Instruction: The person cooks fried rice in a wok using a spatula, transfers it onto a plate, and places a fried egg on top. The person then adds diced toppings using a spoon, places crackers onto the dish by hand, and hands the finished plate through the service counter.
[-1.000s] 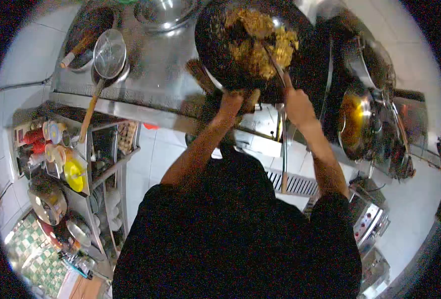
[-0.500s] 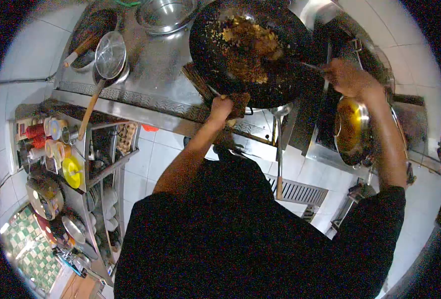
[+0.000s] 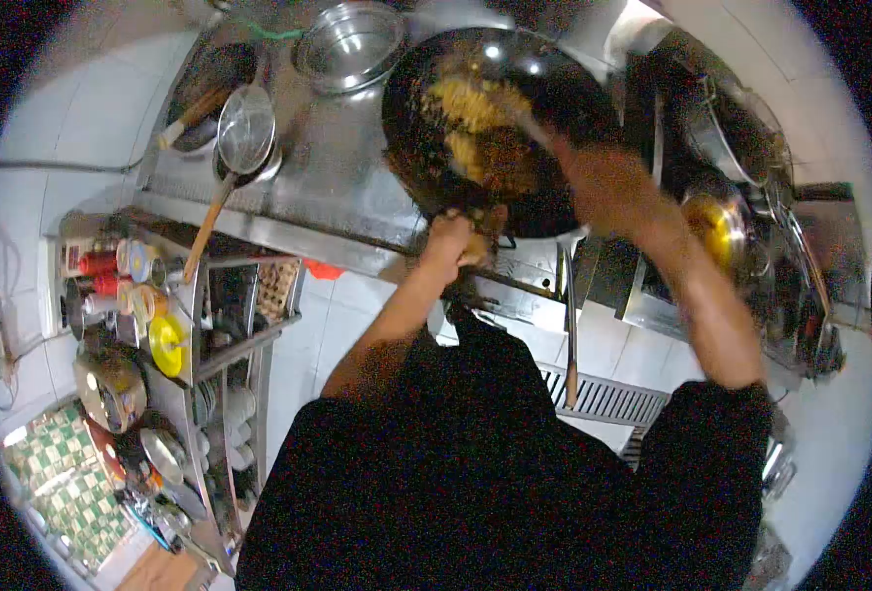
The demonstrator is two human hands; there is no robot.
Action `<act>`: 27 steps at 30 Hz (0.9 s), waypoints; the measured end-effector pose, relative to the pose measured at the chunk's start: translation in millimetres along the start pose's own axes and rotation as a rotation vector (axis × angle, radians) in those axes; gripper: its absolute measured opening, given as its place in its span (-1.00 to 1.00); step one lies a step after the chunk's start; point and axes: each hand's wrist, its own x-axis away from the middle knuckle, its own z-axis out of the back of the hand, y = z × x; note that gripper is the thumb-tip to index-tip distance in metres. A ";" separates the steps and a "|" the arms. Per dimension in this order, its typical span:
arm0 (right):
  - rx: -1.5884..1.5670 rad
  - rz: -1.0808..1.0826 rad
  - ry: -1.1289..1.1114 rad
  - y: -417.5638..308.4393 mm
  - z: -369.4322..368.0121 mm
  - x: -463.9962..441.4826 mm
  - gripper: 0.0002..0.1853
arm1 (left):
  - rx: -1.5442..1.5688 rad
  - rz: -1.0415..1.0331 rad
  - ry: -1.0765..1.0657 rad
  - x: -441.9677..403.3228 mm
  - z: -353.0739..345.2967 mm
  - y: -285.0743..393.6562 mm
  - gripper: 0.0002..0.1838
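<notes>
A large black wok (image 3: pixel 579 94) sits on the stove, with yellow-brown food (image 3: pixel 475 106) in it. My left hand (image 3: pixel 448 241) is closed at the wok's near edge, around a brownish cloth (image 3: pixel 495 222) pressed against the rim. My right hand (image 3: pixel 603 182), smeared by motion, is over the wok's right side. It grips a metal cooking utensil (image 3: pixel 533 126) that reaches into the food; its head is blurred, so its exact kind cannot be made out. A dark bamboo brush (image 3: pixel 411 182) lies left of the wok, close to my left hand.
A strainer (image 3: pixel 246 128) with a wooden handle rests on the steel counter (image 3: pixel 328 167) at left. Behind it stands a metal bowl (image 3: pixel 349 47). A pot of yellowish liquid (image 3: pixel 717 227) is at right. A long-handled ladle (image 3: pixel 570 325) hangs in front. Jars (image 3: pixel 140 261) stand on a left shelf.
My right hand has moved left and inward over the wok, and the utensil has gone deeper into the food. The food has shifted. My left hand stays at the rim; the view has shifted slightly.
</notes>
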 end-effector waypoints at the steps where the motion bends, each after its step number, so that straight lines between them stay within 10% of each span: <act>1: -0.128 -0.024 -0.102 1.0 -23.9 15.8 -0.63 | -0.015 -0.004 -0.019 -5.1 -2.1 4.3 -0.78; 5: -0.468 -0.177 -0.062 -15.0 -84.3 83.4 -0.64 | 0.171 -0.069 -0.107 31.2 -7.3 -11.0 -0.71; 11: -0.179 -0.431 -0.276 -107.9 59.3 169.5 -0.65 | 0.231 0.024 -0.041 102.8 -21.1 5.7 -0.68; 12: -0.258 -0.493 -0.312 -115.9 16.1 163.3 -0.63 | 0.229 -0.074 0.009 104.5 -21.1 -11.1 -0.73; 13: -0.429 -0.361 0.187 -108.3 -76.1 175.3 -0.61 | 0.216 -0.060 0.003 108.6 -12.7 -30.4 -0.73; 15: -0.439 -0.461 -0.145 -116.7 -58.1 167.9 -0.59 | 0.093 -0.173 -0.150 106.9 6.4 -64.8 -0.80; 17: -0.422 -0.425 -0.125 -138.0 -17.1 172.8 -0.59 | 0.343 0.015 -0.261 102.1 21.9 -64.1 -0.82; 21: -0.290 -0.427 0.039 -145.7 -107.3 161.1 -0.59 | 0.249 -0.287 -0.358 56.9 58.6 -129.4 -0.83; 27: -0.378 -0.548 -0.136 -157.7 45.7 219.4 -0.57 | -0.001 -0.288 -0.091 110.5 40.3 -99.5 -0.79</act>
